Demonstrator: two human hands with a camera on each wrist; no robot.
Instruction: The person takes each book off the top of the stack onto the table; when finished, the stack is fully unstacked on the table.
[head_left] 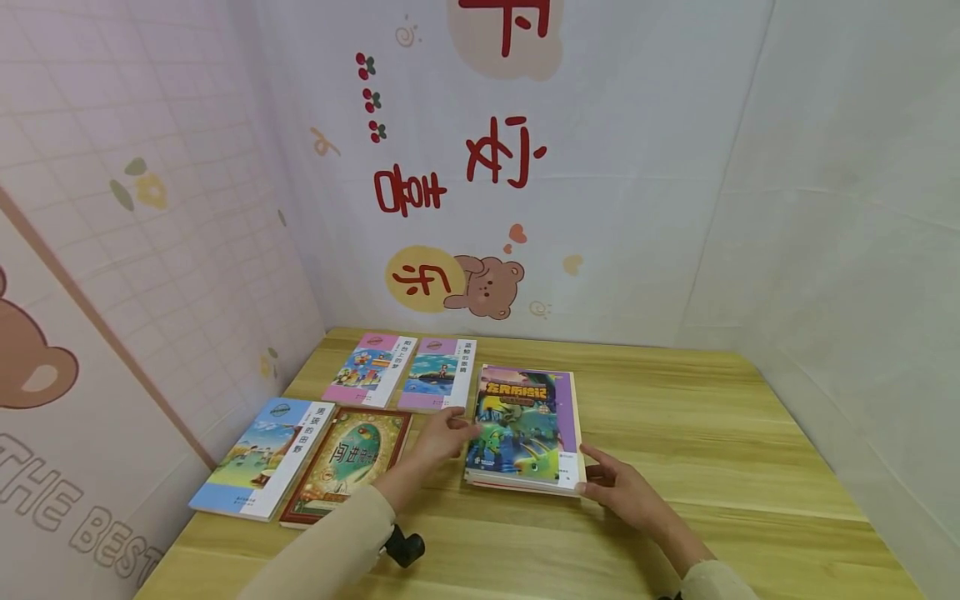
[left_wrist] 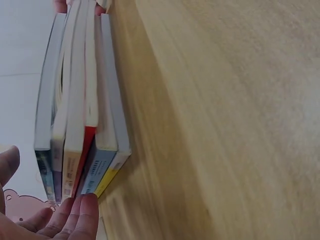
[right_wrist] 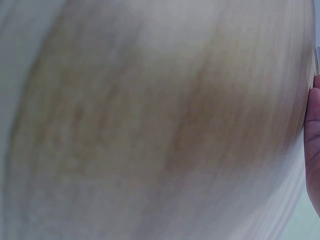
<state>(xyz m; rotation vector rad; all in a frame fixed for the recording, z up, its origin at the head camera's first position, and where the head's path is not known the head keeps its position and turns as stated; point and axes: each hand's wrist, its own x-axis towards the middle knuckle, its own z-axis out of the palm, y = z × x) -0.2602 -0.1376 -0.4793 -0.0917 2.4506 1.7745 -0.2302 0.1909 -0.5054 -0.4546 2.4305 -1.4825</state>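
Observation:
A stack of several books stands on the table, topped by a picture book with a dark green and blue cover point(head_left: 517, 437). Beneath it a purple and white book point(head_left: 567, 408) sticks out at the right. My left hand point(head_left: 450, 435) is at the stack's left side; in the left wrist view its fingertips point(left_wrist: 89, 207) touch the spines and the thumb stands apart. On the opposite side, my right hand point(head_left: 622, 492) touches the stack's right edge near the front corner. In the right wrist view only part of the right hand point(right_wrist: 313, 140) shows at the border.
Left of the stack lie a brown ornate book point(head_left: 348, 462) and a blue-bordered book point(head_left: 262, 458). Behind them are a pink-bordered book point(head_left: 367, 371) and a lilac-bordered book point(head_left: 437, 373). A printed cloth wall point(head_left: 615, 208) rises behind the wooden table point(head_left: 697, 417).

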